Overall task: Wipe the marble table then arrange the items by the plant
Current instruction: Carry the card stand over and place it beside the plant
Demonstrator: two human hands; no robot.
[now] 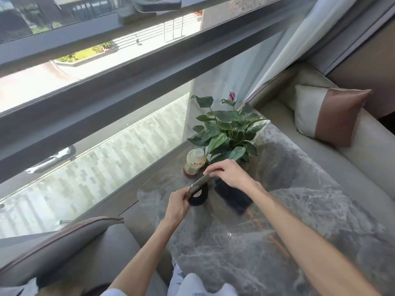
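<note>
A grey marble table (pixel 288 210) fills the lower right. At its far corner stands a potted plant (pixel 226 133) with green leaves and one purple flower. A pale drink bottle (pixel 195 162) with a white cap stands just left of the plant. Both hands hold a thin flat dark item (pixel 199 183), like a phone, tilted above a round black object (pixel 198 197). My left hand (pixel 178 202) grips its near end and my right hand (pixel 228 173) pinches its far end. A dark cloth (pixel 233 196) lies on the table under my right wrist.
A large window (pixel 85 92) with a grey frame runs along the left, close to the table's edge. A grey sofa (pixel 352 159) with a beige and brown cushion (pixel 329 116) lines the right side. A grey chair back (pixel 59 251) sits at lower left.
</note>
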